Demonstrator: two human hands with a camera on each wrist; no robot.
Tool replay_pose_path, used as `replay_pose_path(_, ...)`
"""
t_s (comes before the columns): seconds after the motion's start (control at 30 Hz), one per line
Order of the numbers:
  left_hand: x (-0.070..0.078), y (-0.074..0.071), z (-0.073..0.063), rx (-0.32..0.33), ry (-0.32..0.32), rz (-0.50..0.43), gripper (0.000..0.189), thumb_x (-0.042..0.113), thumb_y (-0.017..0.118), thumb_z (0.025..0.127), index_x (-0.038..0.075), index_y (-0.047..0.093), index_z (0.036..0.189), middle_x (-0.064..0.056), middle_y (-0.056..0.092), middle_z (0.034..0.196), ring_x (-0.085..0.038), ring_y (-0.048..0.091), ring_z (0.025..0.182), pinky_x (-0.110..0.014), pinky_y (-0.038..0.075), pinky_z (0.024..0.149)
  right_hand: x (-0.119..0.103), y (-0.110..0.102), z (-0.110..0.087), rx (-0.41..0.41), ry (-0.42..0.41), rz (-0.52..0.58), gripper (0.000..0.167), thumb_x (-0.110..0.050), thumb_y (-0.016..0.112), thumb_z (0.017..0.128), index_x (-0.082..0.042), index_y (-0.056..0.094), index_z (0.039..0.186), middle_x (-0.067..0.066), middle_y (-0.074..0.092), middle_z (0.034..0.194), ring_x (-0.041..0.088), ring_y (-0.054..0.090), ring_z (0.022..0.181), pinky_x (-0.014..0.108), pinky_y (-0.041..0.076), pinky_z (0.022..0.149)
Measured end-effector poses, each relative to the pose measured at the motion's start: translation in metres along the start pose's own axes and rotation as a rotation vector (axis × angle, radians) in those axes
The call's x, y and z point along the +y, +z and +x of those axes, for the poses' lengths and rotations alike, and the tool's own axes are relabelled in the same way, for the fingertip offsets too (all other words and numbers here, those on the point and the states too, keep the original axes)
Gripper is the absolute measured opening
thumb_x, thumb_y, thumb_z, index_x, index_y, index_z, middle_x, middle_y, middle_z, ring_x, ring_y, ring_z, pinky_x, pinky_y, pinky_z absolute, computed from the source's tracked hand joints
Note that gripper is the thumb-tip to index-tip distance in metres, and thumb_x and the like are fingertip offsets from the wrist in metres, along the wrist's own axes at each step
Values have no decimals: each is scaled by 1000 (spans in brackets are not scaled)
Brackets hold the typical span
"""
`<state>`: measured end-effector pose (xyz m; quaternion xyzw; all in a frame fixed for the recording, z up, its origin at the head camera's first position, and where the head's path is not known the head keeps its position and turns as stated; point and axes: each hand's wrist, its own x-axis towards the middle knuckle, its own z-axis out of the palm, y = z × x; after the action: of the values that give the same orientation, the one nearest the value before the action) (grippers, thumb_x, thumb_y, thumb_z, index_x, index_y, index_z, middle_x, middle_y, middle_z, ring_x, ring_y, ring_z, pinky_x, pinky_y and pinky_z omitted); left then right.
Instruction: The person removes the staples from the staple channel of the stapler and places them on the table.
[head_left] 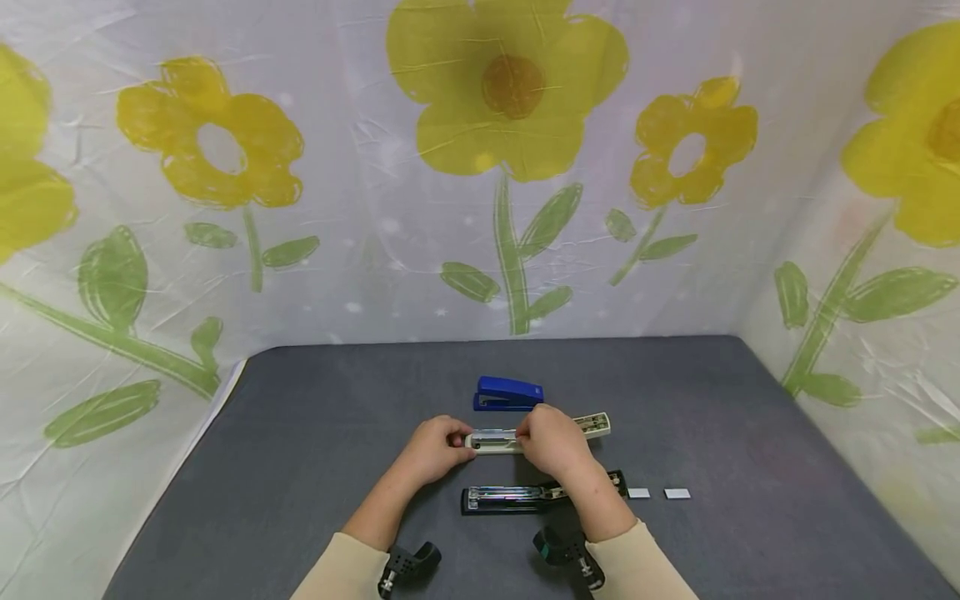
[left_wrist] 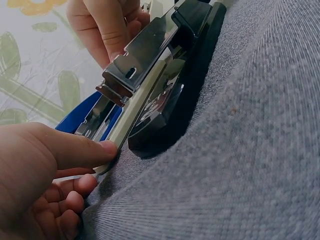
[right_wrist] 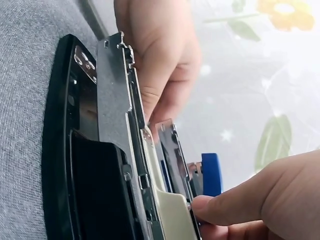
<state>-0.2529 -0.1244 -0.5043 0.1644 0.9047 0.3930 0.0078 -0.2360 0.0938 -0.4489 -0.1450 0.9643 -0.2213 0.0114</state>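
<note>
L hand [head_left: 433, 448] pinches open cream stapler [head_left: 497, 447] at its 9 o'clock end, mid-tbl; R hand [head_left: 555, 443] pinches its metal rail nr middle. Blue stapler [head_left: 508, 387] at 11 o'clock from it, opened blk. stapler [head_left: 501, 501] at 6, two sm. white strips [head_left: 677, 493] approx 4.

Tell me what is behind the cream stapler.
Behind the cream stapler in the head view, the blue stapler stands on the grey table. The right hand covers the spot just behind the cream stapler's middle, so I cannot see there.
</note>
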Motion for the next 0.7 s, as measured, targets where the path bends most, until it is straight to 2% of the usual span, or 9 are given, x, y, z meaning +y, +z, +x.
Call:
replay_pose_path(0.2,0,0,0,-5,-4,-15,21,7,84,83,1,77,102,1,55,78,-12,49,71,-30,42,65,0,2,1,33,-2,-1,7,-9,76,92,-7,83,94,7,76,99,24,70,87,42,57,75)
replay_pose_path(0.5,0,0,0,-5,6,-21,21,7,85,82,0,77,101,0,55,78,-12,49,70,-29,42,64,0,3,4,71,41,19,8,-17,81,90,-13,79,82,-1,72,81,14,62,67,34,51,60)
replay_pose_path(0.7,0,-1,1,-7,1,-23,21,8,84,83,1,77,102,1,55,78,-11,49,70,-28,42,64,-1,6,6,99,73,100,15,-15,80,90,-14,73,77,-5,64,70,11,53,59,31,46,56)
